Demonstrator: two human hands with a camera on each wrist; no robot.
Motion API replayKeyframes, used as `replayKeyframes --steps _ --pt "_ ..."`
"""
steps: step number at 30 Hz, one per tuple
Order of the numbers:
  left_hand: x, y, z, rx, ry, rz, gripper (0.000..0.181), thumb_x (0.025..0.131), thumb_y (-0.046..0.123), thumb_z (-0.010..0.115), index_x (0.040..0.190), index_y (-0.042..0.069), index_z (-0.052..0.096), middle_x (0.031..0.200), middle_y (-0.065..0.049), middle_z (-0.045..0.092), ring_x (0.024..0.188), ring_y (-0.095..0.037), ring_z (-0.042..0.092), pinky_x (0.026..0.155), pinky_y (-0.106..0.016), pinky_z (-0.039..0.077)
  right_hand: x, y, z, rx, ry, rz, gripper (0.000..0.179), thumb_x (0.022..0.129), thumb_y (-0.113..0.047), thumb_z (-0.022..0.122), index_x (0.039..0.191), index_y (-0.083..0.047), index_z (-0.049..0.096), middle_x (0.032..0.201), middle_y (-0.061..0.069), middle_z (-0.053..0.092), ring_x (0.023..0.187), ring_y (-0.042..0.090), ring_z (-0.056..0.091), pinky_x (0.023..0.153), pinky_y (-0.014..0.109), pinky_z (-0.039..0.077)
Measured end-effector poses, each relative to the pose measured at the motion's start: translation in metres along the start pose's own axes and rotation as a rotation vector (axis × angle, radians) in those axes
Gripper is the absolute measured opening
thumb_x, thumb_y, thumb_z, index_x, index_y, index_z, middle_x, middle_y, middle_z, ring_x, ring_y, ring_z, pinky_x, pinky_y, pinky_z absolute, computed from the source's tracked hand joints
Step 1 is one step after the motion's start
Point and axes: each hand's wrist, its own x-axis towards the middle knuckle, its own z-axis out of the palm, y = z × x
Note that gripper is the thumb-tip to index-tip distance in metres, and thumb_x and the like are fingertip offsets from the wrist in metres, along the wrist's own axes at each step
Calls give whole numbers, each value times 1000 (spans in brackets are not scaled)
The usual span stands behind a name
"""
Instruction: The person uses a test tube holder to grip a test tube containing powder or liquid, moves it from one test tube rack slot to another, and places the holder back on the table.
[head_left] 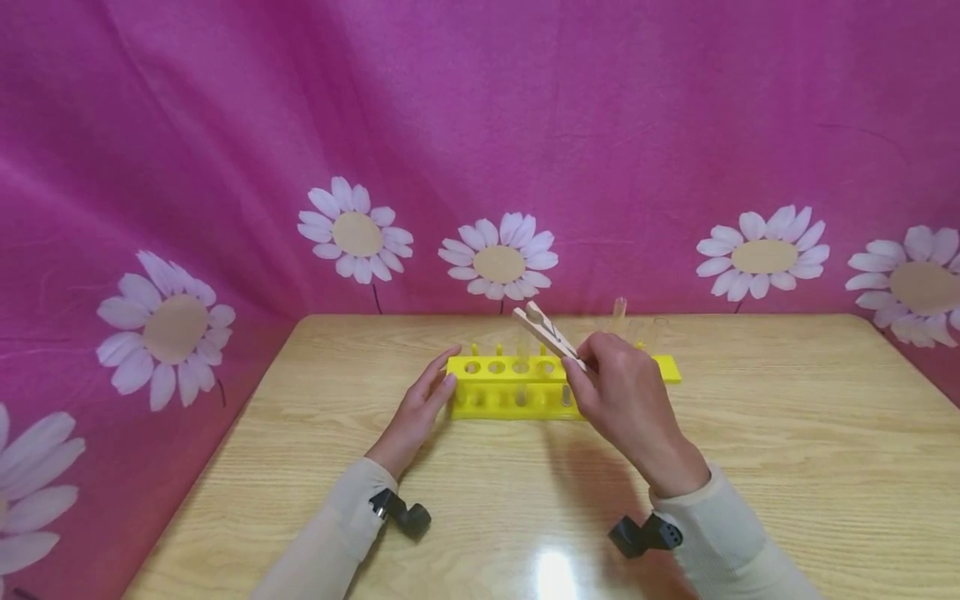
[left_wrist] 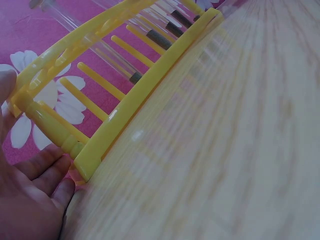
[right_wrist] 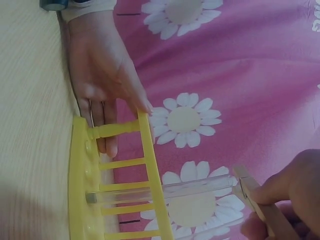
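A yellow test tube rack [head_left: 487, 411] stands on the table, with several clear test tubes in it. At its left end, my left hand [head_left: 415, 417] holds the rack, thumb at the front of the top plate and fingers by the end post [left_wrist: 52, 122]. My right hand [head_left: 626, 400] pinches a wooden clothespin [head_left: 551, 336] above the rack's middle. In the right wrist view, the clothespin [right_wrist: 245, 182] overlaps the mouth of one upright test tube [right_wrist: 197, 188]. Grey-looking bottoms show on the tubes in the left wrist view. My right hand hides part of the rack's right half.
More test tubes [head_left: 619, 312] rise from the rack's right part, behind my right hand. The light wood table [head_left: 360, 350] reaches back to a magenta cloth [head_left: 622, 150] printed with white daisies. Another stretch of cloth hangs along the left side.
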Motion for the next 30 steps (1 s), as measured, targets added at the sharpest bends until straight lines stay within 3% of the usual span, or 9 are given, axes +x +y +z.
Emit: replayKeyframes --steps 12,30 --pt "-1 2 -1 5 -19 0 47 95 58 47 141 51 38 155 14 25 144 -23 20 115 -53 17 -1 0 5 -16 10 -41 15 83 -9 72 76 -4 60 63 1 52 52 16 42 47 29 37" --pt "1 -2 -1 -5 -9 10 48 97 54 48 143 46 39 156 10 25 144 -26 21 115 -53 17 -3 -3 10 -58 -139 61 17 85 -13 71 77 -5 59 64 2 50 53 18 42 47 29 37"
